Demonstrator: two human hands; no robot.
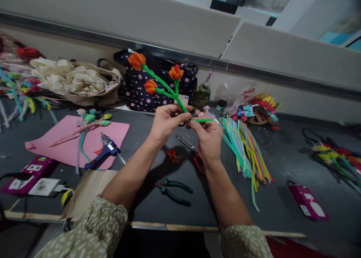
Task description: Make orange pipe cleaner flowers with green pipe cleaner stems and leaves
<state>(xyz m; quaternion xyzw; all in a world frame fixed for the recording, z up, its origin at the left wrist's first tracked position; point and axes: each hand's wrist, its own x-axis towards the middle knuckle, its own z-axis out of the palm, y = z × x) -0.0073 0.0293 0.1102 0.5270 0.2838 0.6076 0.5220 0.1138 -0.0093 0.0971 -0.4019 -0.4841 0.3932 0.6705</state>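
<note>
In the middle of the view, my left hand [168, 123] pinches the lower part of a green fuzzy stem [163, 82]. The stem branches upward to three orange-red fuzzy flowers [137, 61]. Close beside it, my right hand [208, 137] has its thumb and fingers closed on a green pipe cleaner [203, 120] at the stem's lower end. Below the hands lie red-handled scissors [187, 142], partly hidden by my right hand, a small orange scrap [172, 156] and green-handled pliers [175, 191].
Coloured pipe cleaners [248, 151] lie at the right. At the left are pink paper [66, 128], a blue glue gun [105, 151] and a purple power strip [39, 168]. A dotted bag [138, 89] and a green bottle [203, 92] stand behind.
</note>
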